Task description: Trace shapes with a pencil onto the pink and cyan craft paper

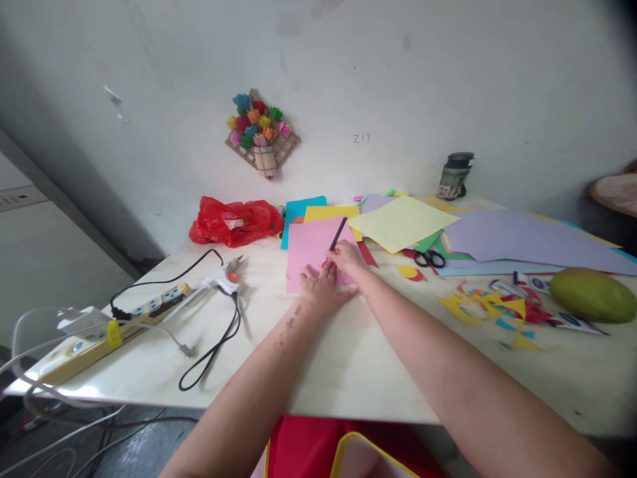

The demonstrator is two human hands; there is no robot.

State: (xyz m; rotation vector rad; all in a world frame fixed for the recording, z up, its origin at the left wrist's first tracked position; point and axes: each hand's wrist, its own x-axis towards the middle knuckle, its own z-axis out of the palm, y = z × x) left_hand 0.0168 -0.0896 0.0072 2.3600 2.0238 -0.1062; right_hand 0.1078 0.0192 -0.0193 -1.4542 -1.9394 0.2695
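Two bare hands meet over a pink sheet point(309, 244) lying near the middle of the table point(361, 372). The right hand point(347, 257) has its grip closed around a dark pen point(339, 234), which slants with its upper end leaning away. The left hand point(321, 290) lies palm down, fingers spread, its grip open and its fingertips on the sheet beside a small red piece point(328, 264); the fingers partly hide that piece.

Just behind the pink sheet, yellow and blue sheets show. To the right rest a pale yellow-green sheet point(403, 224), black-handled scissors point(429, 259) and a yellow disc point(408, 271) on a red scrap. Farther right are a long purple sheet point(517, 236), scattered paper scraps point(462, 309) and a green fruit point(592, 294).

On the left are a white glue gun point(229, 279), a power strip point(94, 348) and a red plastic bag point(219, 222). An ornament of colourful flowers point(259, 129) hangs on the wall point(398, 86).
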